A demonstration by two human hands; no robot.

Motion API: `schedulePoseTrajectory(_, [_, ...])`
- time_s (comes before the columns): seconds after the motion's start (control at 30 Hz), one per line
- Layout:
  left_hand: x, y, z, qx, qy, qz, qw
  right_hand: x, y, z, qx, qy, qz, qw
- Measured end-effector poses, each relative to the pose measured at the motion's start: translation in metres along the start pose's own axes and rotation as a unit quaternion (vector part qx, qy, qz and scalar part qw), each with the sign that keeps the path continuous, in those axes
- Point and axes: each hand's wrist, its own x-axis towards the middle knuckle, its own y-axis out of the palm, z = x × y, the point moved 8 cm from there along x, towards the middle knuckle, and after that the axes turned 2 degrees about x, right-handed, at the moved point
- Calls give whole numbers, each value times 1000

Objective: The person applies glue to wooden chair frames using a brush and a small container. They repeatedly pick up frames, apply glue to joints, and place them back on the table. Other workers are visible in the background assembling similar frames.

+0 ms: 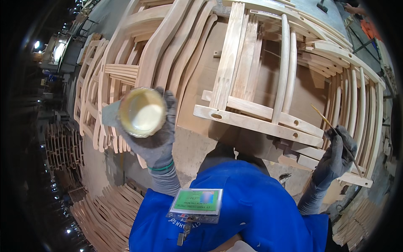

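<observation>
My left hand (161, 130), in a grey glove, is closed around a round, clear-walled cup (142, 112) of pale cream liquid. A flat grey-green piece (110, 114) sticks out beside the cup, and its inner end is hidden. On the right, my gloved right hand (338, 149) grips a thin stick (322, 115) with a yellowish upper end; whether it is a brush I cannot tell. That hand is beside a pale wooden frame (256, 126) with slats and round rungs. Curved wooden pieces (168, 46) stand behind the cup.
Brown cardboard (201, 84) lies under the frames. More slatted frames (361, 96) are stacked at the right, others (90, 92) at the left. Many curved wooden parts (105, 214) lie at the lower left. Part of another person's arm (354, 9) shows at the far right.
</observation>
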Motion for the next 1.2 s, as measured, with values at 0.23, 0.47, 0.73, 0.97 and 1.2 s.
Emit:
schedulePoseTrajectory(0.23, [21,-11,64,164,-92,44,981,-6,85,23,36,28,170,984])
schedulePoseTrajectory(0.47, [11,35,115,178,-252,136,941,-11,148,71,-41,-87,298,950])
schedulePoseTrajectory(0.73, [6,38,131,98,-273,148,946,-34,136,41,-103,13,179,978])
schedulePoseTrajectory(0.97, [4,37,132,90,-119,92,984,-88,132,78,-164,-208,287,921])
schedulePoseTrajectory(1.2, [-13,50,154,45,-275,129,952,-66,73,30,212,91,17,973])
